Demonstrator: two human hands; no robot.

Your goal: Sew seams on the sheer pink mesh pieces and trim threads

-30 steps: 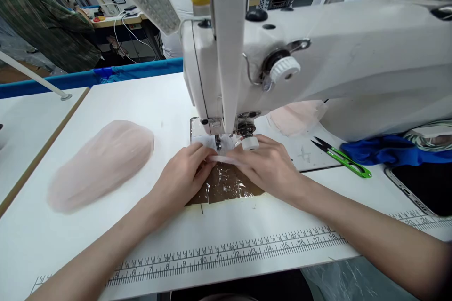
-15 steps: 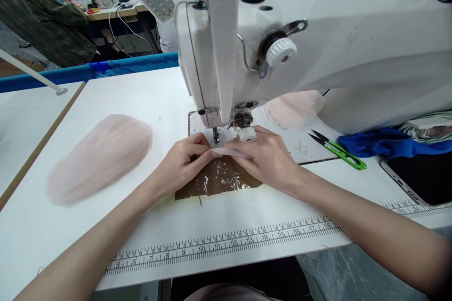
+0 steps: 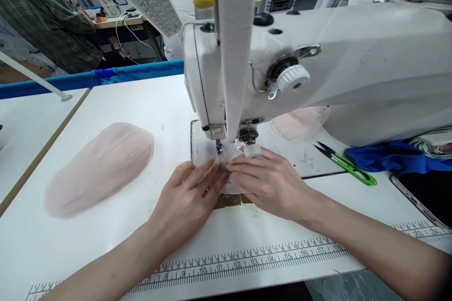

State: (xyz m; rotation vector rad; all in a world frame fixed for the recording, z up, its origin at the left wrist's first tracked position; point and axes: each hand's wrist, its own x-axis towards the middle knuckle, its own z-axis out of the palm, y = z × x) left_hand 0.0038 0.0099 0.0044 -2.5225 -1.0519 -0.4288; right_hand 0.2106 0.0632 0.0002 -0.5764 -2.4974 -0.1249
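Note:
A small sheer white fabric piece (image 3: pixel 233 187) lies under the needle area of a white sewing machine (image 3: pixel 208 80), around the presser foot (image 3: pixel 219 146). My left hand (image 3: pixel 192 193) rests on its left side, fingers stretched out and lying flat. From the right, my right hand (image 3: pixel 270 178) presses on the fabric with extended fingers, the fingertips close to the presser foot. Beneath, brown tape (image 3: pixel 231 201) shows on the machine bed, partly covered by the hands and fabric.
A pale pink sheer fabric pile (image 3: pixel 102 169) lies at left, and another (image 3: pixel 300 122) behind the needle. Green thread snips (image 3: pixel 348 164), a blue cloth (image 3: pixel 384 156) and a phone (image 3: pixel 423 197) are at right. A printed ruler (image 3: pixel 240 263) runs along the front edge. People sit beyond.
Both hands have gone from pinching the fabric's raised edge to lying flatter on it. The fabric now lies down over part of the brown tape. The view has shifted slightly.

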